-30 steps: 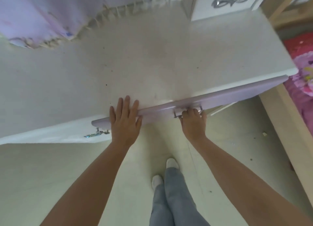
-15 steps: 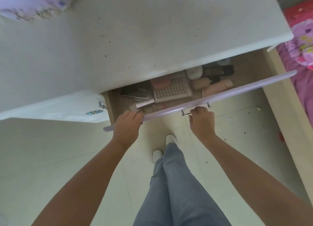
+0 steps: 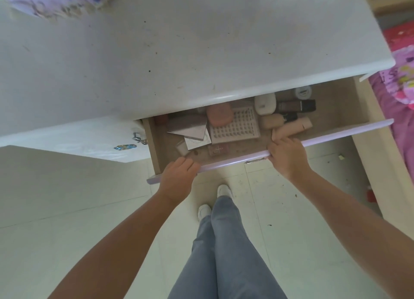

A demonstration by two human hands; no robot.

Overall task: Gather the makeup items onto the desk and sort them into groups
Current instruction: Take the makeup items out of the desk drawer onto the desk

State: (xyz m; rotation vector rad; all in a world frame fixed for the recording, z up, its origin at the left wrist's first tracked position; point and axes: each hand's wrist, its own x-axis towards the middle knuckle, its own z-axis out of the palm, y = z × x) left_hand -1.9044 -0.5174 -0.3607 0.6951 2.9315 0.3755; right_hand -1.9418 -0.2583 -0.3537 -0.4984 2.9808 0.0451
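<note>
Makeup items in the open drawer [image 3: 331, 110] below the surface [image 3: 179, 52]: pink compact [image 3: 219, 115], white perforated tray [image 3: 235, 128], silver box [image 3: 187, 126], dark bottle [image 3: 296, 105], beige tube [image 3: 291, 128] at 3 o'clock — labels unreadable. Left hand [image 3: 177, 177] and right hand [image 3: 287, 157] each grip the lilac drawer front [image 3: 336, 134]. Pale tiled floor [image 3: 67, 209], pink bedding [image 3: 401, 74] at 2 o'clock.

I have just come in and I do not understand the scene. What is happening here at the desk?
A person stands at a white desk and holds its drawer open by the lilac front panel, the left hand near the left end, the right hand near the middle. Inside lie makeup items: a pink compact, a white perforated tray, a dark bottle, a beige tube. None is on the desk yet.
</note>
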